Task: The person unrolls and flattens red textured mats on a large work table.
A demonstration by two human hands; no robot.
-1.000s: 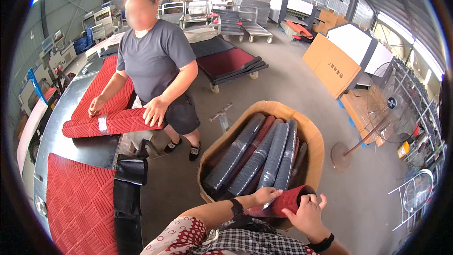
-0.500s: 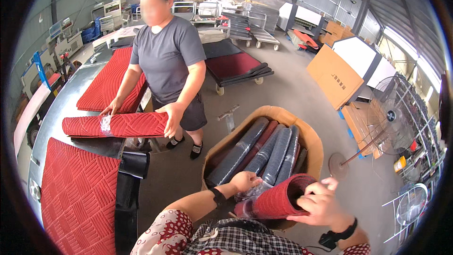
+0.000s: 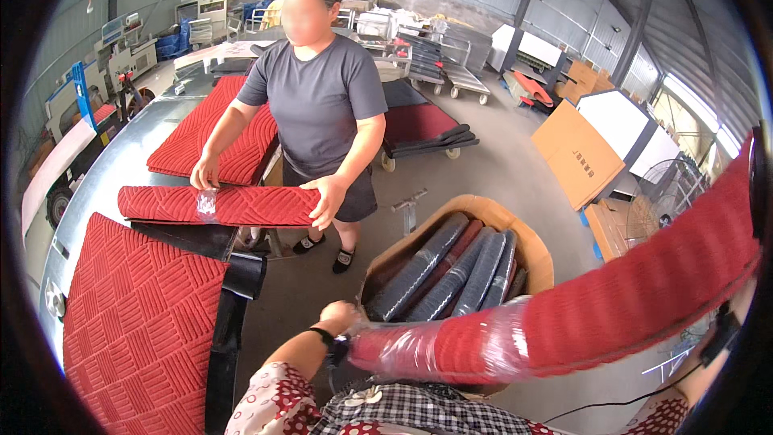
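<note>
A rolled red mat (image 3: 612,314), ribbed and partly wrapped in shiny clear plastic film (image 3: 503,338), slants across in front of me from lower middle to upper right. My left hand (image 3: 342,318) is closed at its lower left end, on the plastic film there. My right forearm shows at the right edge below the roll; the fingers of that hand are hidden. Beneath the roll is an open cardboard box (image 3: 538,254) holding several plastic-wrapped rolled mats (image 3: 427,262), dark grey and red. Across from me, a co-worker has both hands on another red rolled mat (image 3: 266,206) banded with clear film.
Flat red mats (image 3: 145,314) lie on the metal table (image 3: 97,185) at left. Behind the co-worker stands a cart with mats (image 3: 419,122). A cardboard sheet (image 3: 576,153) leans against white panels at right, near a standing fan (image 3: 664,193). A metal stand (image 3: 409,208) rises behind the box.
The red roll has swung up and right, its right end rising to the picture's edge. My left hand has moved left with its other end. The co-worker still handles the other roll.
</note>
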